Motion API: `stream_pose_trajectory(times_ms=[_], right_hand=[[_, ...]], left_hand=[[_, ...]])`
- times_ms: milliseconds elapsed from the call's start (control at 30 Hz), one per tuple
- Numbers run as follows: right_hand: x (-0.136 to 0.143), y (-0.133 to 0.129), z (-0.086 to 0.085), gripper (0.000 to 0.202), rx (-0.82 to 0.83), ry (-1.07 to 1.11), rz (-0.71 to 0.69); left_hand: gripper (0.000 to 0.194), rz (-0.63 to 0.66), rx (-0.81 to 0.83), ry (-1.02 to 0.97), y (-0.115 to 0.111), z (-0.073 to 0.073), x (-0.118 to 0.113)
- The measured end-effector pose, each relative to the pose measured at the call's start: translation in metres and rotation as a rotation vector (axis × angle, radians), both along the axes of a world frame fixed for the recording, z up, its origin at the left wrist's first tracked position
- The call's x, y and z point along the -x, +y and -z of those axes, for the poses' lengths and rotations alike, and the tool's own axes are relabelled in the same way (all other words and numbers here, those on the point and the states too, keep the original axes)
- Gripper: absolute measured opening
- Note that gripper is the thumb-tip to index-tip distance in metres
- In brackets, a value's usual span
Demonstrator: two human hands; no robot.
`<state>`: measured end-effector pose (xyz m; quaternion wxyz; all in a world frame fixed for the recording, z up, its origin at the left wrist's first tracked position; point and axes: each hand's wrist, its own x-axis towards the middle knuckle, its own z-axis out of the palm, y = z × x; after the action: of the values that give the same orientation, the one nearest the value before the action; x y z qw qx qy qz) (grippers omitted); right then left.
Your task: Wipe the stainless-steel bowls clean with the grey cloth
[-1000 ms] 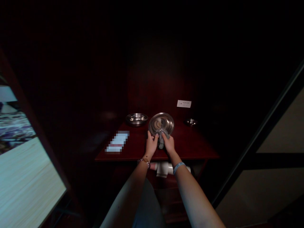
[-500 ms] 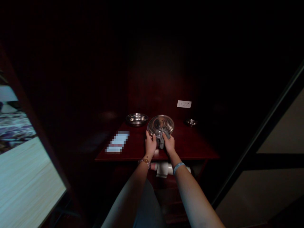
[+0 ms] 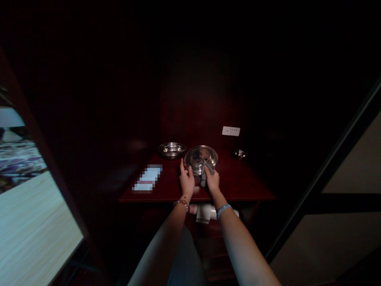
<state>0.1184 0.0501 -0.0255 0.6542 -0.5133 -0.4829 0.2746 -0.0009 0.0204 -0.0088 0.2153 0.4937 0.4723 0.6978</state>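
One basin [image 3: 172,149] and a small bowl [image 3: 239,154] are flanking the held bowl [image 3: 199,157]. Left fingers [image 3: 182,165] are gripping its rim; right fingers [image 3: 208,172] are pinching cloth [image 3: 203,180] over it.

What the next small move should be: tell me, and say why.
Probably slide the cloth farther into the metal bowl with the right grip: that grip pinches the cloth at the bowl's near side, much of the inside lies beyond it, and the left grip is at the near left edge to steady it.
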Motion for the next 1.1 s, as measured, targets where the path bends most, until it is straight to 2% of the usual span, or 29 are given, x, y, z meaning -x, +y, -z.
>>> stream_pose_trajectory(times_ms=[67,233,400,567,833,1100], right_hand=[[-0.001,0.0,0.0,0.049,-0.018,0.051,-0.014],[-0.001,0.002,0.001,0.048,-0.038,0.132,-0.042],[0.0,0.001,0.001,0.049,-0.022,0.147,-0.084],[0.001,-0.003,-0.003,0.047,-0.012,0.126,-0.076],[0.001,-0.008,-0.007,0.047,-0.008,0.083,-0.068],[0.0,-0.006,-0.004,0.048,0.004,0.063,-0.07]], left_hand=[[0.062,0.062,-0.022,-0.008,0.002,0.002,-0.001],[0.041,0.211,-0.003,0.089,0.01,0.009,-0.003],[0.032,0.175,0.042,0.128,0.015,0.014,-0.002],[0.025,0.158,0.046,0.141,0.012,0.011,-0.001],[0.023,0.128,0.064,0.15,0.007,0.006,-0.001],[0.023,0.125,0.058,0.108,0.011,0.009,0.0]])
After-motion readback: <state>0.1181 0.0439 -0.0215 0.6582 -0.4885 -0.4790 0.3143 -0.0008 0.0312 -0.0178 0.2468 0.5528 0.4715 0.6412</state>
